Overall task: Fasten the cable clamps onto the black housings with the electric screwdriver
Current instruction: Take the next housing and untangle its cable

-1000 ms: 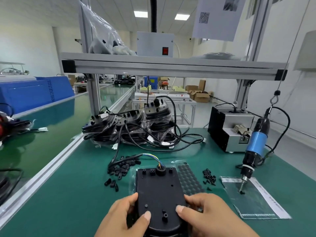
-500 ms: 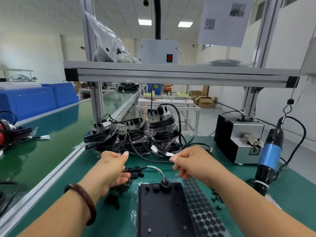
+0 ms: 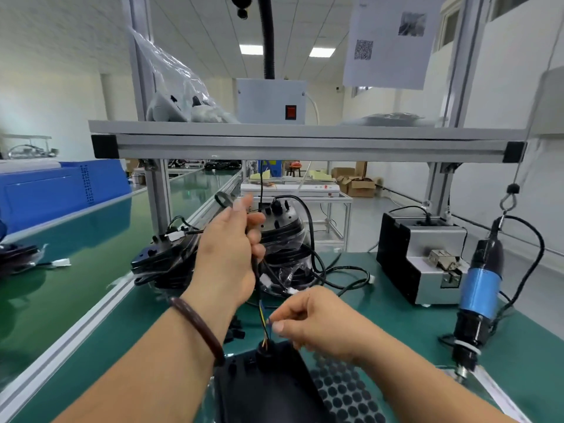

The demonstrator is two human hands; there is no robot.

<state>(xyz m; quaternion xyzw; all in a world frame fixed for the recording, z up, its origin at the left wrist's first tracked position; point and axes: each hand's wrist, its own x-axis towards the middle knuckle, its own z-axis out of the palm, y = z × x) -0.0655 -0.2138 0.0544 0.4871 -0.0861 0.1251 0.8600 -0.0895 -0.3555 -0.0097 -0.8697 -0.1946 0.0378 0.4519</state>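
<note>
Green matting covers the tabletop (image 3: 381, 325), edged on the left by an aluminium rail, beyond which a glossy green conveyor (image 3: 76, 270) runs back into a bright white hall with ceiling lights, a blue crate (image 3: 61, 187) and cardboard boxes (image 3: 357, 184) on the floor. An aluminium shelf (image 3: 305, 138) spans the station overhead, carrying a grey box with a red switch (image 3: 271, 100); a printed sheet (image 3: 390, 41) hangs above it. At the near edge lies the black housing (image 3: 268, 389), beside a dotted sheet (image 3: 345, 392). The left hand (image 3: 227, 257) is raised over the tabletop, its grip closed round the black cable (image 3: 254, 270), while the right hand (image 3: 314, 319) has a fingertip grip on the coloured wires (image 3: 264, 315) just above the housing's cable port. Behind them sits a pile of bagged housings (image 3: 283, 245). Small black pieces (image 3: 235, 331) lie by the left wrist. To the right stands a grey-and-black feeder box (image 3: 421, 254), and the electric screwdriver (image 3: 480, 288) hangs from a hook, tip down.
</note>
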